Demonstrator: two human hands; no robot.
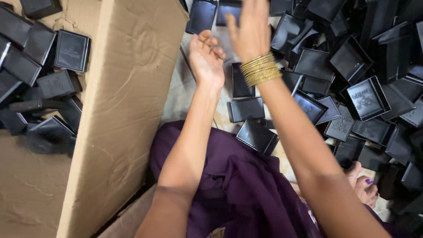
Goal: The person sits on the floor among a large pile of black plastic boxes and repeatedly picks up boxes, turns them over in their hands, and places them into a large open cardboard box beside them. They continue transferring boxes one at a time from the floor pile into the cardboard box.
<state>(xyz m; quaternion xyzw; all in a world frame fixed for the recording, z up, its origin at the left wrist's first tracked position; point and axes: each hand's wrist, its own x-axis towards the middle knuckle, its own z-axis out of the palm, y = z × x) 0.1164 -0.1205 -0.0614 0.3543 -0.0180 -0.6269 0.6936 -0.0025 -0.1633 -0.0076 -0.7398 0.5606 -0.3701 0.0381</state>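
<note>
Both hands raised over the floor point(180, 94), empty. Left hand point(206, 57) palm up, fingers loosely curled, apart from black boxes point(245, 109) just beside it. Right hand point(250, 31) with gold bangles point(261, 69), fingers straight, slightly spread, above the box pile point(352, 66). Cardboard carton point(128, 101) at left, holding boxes.

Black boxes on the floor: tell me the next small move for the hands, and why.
Probably lower the right hand onto a black box just beneath it. Both it and the left hand are raised, open and empty, while the cardboard carton stands close by.
</note>
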